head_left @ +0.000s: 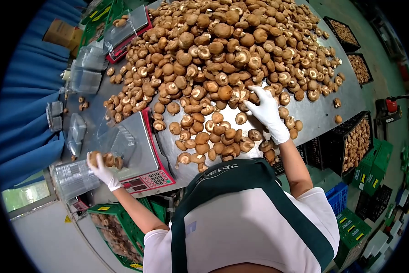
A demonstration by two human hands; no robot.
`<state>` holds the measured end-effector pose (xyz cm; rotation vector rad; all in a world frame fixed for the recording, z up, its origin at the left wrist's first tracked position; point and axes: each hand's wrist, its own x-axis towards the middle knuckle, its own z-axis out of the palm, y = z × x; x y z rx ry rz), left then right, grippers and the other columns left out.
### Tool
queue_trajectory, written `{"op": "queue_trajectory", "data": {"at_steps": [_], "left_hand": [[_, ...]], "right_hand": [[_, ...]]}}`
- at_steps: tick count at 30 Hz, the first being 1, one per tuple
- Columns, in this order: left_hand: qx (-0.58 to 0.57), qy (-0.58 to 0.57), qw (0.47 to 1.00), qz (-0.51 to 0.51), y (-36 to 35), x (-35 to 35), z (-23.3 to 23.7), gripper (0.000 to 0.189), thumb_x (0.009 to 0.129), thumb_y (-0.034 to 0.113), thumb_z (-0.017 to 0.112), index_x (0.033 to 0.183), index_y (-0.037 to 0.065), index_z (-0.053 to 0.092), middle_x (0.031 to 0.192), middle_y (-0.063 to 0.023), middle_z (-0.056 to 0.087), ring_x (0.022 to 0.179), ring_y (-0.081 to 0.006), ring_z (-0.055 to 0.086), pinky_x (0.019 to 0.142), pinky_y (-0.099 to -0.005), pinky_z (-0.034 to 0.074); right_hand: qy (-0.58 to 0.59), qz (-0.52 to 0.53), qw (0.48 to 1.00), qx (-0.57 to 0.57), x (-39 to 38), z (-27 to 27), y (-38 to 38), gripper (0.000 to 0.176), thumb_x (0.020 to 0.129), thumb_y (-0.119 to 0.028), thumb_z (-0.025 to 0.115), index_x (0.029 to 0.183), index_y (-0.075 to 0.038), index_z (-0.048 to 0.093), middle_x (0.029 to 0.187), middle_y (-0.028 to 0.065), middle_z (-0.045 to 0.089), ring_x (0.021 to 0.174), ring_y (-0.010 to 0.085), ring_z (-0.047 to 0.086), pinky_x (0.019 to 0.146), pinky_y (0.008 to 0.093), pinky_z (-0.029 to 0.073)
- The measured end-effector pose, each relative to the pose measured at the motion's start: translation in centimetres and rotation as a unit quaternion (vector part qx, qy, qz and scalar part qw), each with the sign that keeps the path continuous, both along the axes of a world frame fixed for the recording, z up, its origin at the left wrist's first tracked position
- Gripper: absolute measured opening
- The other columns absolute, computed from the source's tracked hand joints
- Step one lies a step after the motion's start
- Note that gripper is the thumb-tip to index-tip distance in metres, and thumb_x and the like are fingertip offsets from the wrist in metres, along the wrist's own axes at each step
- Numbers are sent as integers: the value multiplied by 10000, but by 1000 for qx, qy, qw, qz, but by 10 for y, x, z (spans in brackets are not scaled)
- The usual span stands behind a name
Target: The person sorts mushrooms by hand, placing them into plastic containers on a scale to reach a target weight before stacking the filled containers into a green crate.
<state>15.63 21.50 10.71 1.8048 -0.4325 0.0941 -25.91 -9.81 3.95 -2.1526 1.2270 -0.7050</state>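
A large heap of brown shiitake mushrooms covers the far part of the metal table. My right hand, in a white glove, reaches to the heap's near edge, thumb and fingers apart, nothing visibly gripped. Just left of that wrist lies a smaller group of loose mushrooms. On the left, my gloved left hand has its fingers curled round a few mushrooms. It is above the left side of a red-framed scale, beside a clear plastic tray on the scale's plate.
Stacked clear plastic trays stand at the left table edge, with more clear containers farther back. A second red scale sits at the far left. Black crates of mushrooms line the right side; a green crate is below left.
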Motion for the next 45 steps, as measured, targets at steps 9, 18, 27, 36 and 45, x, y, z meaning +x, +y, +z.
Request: {"op": "queue_trajectory", "data": {"at_steps": [9, 18, 27, 36, 45], "left_hand": [[316, -234, 919, -35, -5, -6, -32, 635, 718, 169, 711, 1281, 33, 452, 1293, -186, 453, 1194, -335, 433, 1009, -399, 337], [181, -105, 925, -318, -135, -146, -32, 351, 765, 105, 624, 1106, 39, 576, 1176, -130, 553, 1117, -257, 506, 968, -362, 396], [382, -285, 763, -436, -185, -208, -106, 521, 724, 250, 674, 1204, 127, 513, 1107, -87, 522, 967, -270, 505, 814, -392, 406], [291, -239, 805, -459, -146, -204, -97, 262, 750, 152, 626, 994, 77, 570, 955, -110, 548, 908, -298, 533, 791, -392, 422], [313, -189, 859, -359, -149, -208, -78, 234, 786, 219, 641, 972, 83, 598, 949, -105, 585, 882, -298, 583, 732, -373, 475]], "right_hand": [[140, 171, 971, -91, 35, -34, 35, 616, 673, -244, 720, 1230, -118, 490, 1188, 112, 509, 1015, 282, 509, 836, 387, 430], [96, 263, 959, 51, 12, -31, 95, 747, 669, -128, 735, 1322, -65, 380, 1276, 153, 458, 1073, 324, 487, 898, 394, 415], [-20, 125, 992, 23, -28, -34, 81, 423, 733, -50, 658, 1145, -56, 562, 1031, 140, 609, 933, 293, 579, 804, 354, 479], [-47, -70, 995, -57, -23, -37, 33, 280, 769, -92, 677, 1045, -72, 637, 862, 110, 623, 743, 209, 628, 674, 286, 497], [212, 50, 975, -35, 38, -40, 15, 548, 693, -341, 700, 1157, -90, 548, 1029, 128, 613, 941, 290, 579, 771, 391, 498]]}}
